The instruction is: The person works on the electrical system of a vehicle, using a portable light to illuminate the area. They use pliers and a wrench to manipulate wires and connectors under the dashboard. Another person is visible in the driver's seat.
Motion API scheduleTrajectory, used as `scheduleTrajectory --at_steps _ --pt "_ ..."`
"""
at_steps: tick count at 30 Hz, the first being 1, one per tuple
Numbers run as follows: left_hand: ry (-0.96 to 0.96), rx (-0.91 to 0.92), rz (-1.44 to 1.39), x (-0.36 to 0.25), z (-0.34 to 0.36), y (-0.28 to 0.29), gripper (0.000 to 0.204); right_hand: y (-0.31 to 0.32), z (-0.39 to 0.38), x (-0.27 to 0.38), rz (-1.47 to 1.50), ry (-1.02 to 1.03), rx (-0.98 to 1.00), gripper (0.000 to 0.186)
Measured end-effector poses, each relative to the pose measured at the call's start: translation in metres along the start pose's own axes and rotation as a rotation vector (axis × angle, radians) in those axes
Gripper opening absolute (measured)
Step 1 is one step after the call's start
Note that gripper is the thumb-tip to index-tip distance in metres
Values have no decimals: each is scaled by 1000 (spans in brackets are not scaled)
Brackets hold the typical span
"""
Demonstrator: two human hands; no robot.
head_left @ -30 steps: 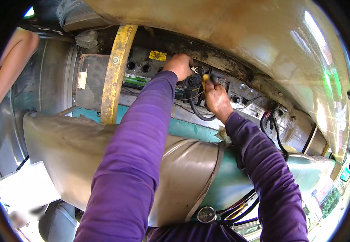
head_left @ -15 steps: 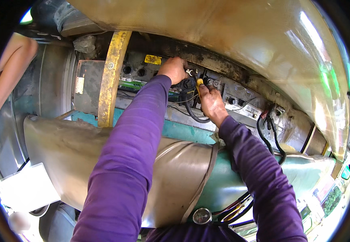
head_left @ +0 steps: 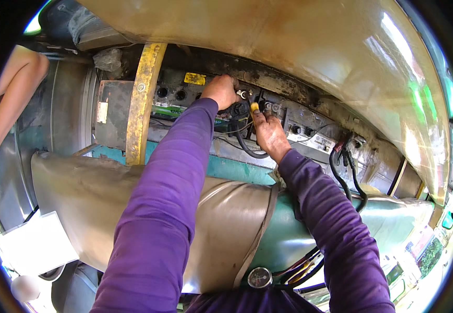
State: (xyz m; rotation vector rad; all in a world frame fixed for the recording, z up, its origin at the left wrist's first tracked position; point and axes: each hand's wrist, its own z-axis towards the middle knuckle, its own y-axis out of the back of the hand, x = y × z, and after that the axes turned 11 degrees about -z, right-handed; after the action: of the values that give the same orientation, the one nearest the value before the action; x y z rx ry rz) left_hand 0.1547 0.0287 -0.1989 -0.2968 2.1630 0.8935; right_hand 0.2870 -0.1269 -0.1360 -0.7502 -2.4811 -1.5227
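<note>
My left hand [head_left: 220,92] is closed at the back of the battery compartment. A small silvery metal piece [head_left: 243,94] juts out beside its curled fingers, which hide most of the grip. Close by on the right, my right hand [head_left: 270,134] grips a yellow-handled tool [head_left: 254,107], its working end hard to make out. Beneath the hands, a thick black cable [head_left: 244,146] loops down. A dark battery with a green stripe [head_left: 166,110] lies left of them, and another battery with a pale label [head_left: 317,141] lies to the right.
An upright yellow metal bar [head_left: 144,99] crosses the compartment's left part. A brown padded cover [head_left: 221,224] and a green one [head_left: 289,224] lie in front. Above hangs a large brown panel [head_left: 289,41]. Black cables [head_left: 343,177] droop at right; another person's bare limb [head_left: 15,99] shows at left.
The whole view has shifted slightly. The yellow handle sits a little farther left and up, and the right hand has turned slightly with it. My left hand stays at the same spot.
</note>
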Motion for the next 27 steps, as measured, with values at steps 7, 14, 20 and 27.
scheduleTrajectory --at_steps 7,14,20,27 --pt "22 48 16 -4 -2 1 38 17 -7 6 194 -158 -158 57" --pt "-7 -7 36 -4 -4 -1 43 -3 -1 -7 170 -232 22 58" --pt "-7 -2 44 -11 -6 4 45 24 3 -1 304 -285 -12 58" --pt "-21 47 149 -19 -11 5 52 187 -191 -42 -339 132 -386 33"
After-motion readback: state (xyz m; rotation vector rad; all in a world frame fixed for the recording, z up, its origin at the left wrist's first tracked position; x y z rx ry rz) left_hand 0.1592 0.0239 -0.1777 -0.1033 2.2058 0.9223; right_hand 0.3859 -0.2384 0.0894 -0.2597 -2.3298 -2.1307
